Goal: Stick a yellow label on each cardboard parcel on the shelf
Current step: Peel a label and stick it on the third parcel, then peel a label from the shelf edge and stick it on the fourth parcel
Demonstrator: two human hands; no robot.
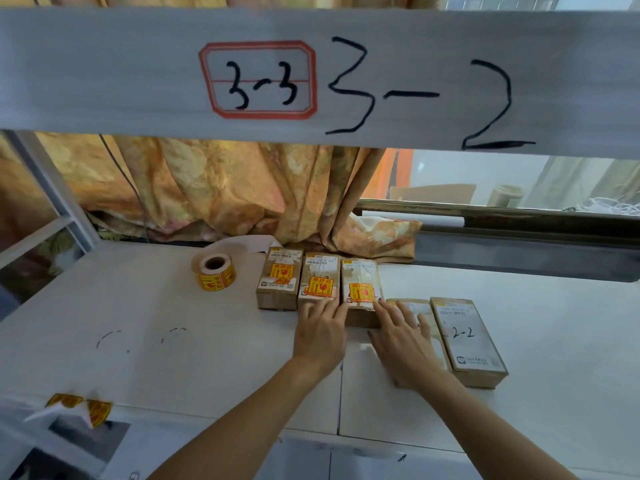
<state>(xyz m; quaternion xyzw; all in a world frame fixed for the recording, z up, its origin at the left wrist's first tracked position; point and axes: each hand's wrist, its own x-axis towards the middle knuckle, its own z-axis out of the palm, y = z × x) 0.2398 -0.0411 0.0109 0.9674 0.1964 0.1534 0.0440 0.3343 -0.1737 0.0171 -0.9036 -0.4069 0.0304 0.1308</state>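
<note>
Three cardboard parcels stand side by side at the back of the white shelf (pixel 138 323), each with a yellow label: left parcel (pixel 278 284), middle parcel (pixel 318 282), right parcel (pixel 362 289). Two parcels lie nearer on the right without yellow labels: one (pixel 414 308) largely under my right hand, and one marked "2-2" (pixel 467 341). My left hand (pixel 320 332) rests flat with fingertips against the front of the middle and right labelled parcels. My right hand (pixel 401 344) lies flat, fingers spread, touching the right labelled parcel. A roll of yellow labels (pixel 214 271) sits to the left.
An upper shelf beam (pixel 104 81) marked "3-3" and "3-2" hangs overhead. An orange patterned curtain (pixel 207 188) drapes behind the shelf. Loose yellow labels with backing paper (pixel 79 407) hang at the front left edge. A window (pixel 519 178) is at the back right.
</note>
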